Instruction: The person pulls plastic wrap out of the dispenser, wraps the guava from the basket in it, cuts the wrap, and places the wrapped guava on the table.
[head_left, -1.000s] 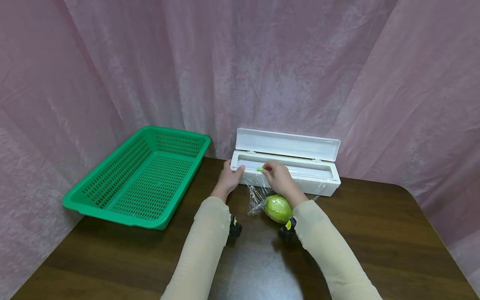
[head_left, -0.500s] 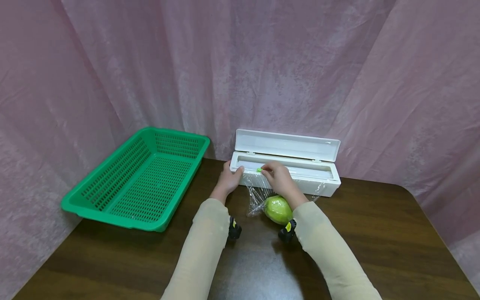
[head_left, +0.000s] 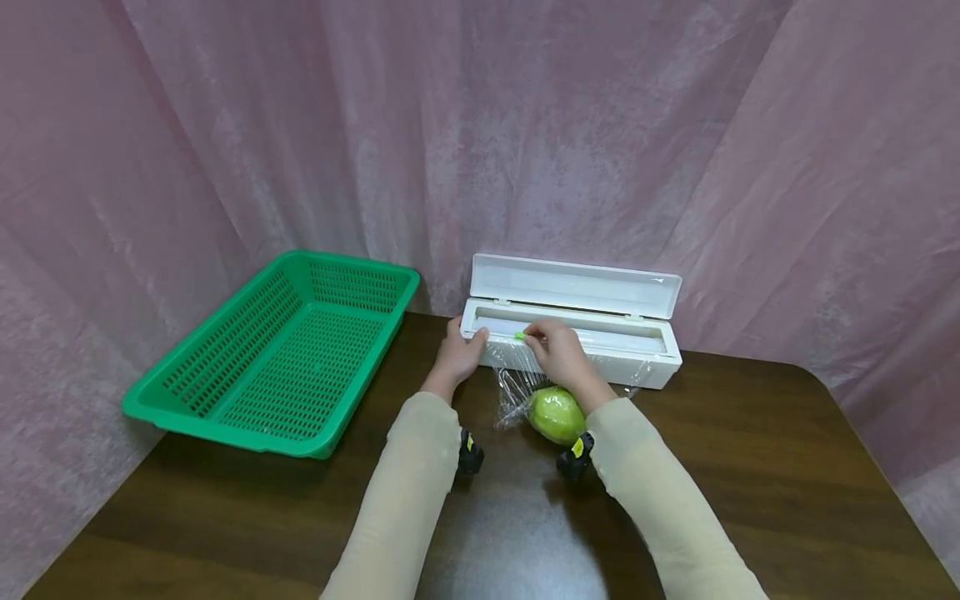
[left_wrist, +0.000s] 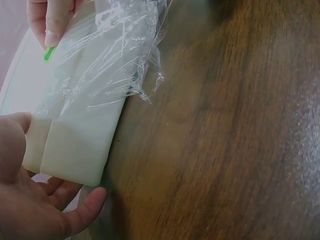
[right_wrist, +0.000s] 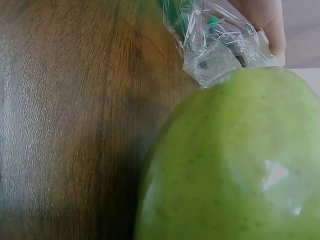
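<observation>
A white cling film dispenser box [head_left: 630,370] lies across the table, its lid [head_left: 573,285] raised. My left hand [head_left: 456,357] grips the box's left end, the thumb along the top edge. With thumb and finger, my right hand [head_left: 564,358] pinches a small bright green slide cutter [left_wrist: 48,53] on the front edge, left of the middle. Clear cling film [left_wrist: 107,65] hangs over the front, crumpled at its lower edge. A smooth green fruit [head_left: 556,416] sits in front of the box under my right wrist, shiny with film around it [right_wrist: 235,165].
A green slotted plastic basket [head_left: 375,385] stands to the left of my left arm. Close behind the box hangs a pink curtain [head_left: 570,167]. The dark wooden table [head_left: 780,467] ends at a rounded corner on the right.
</observation>
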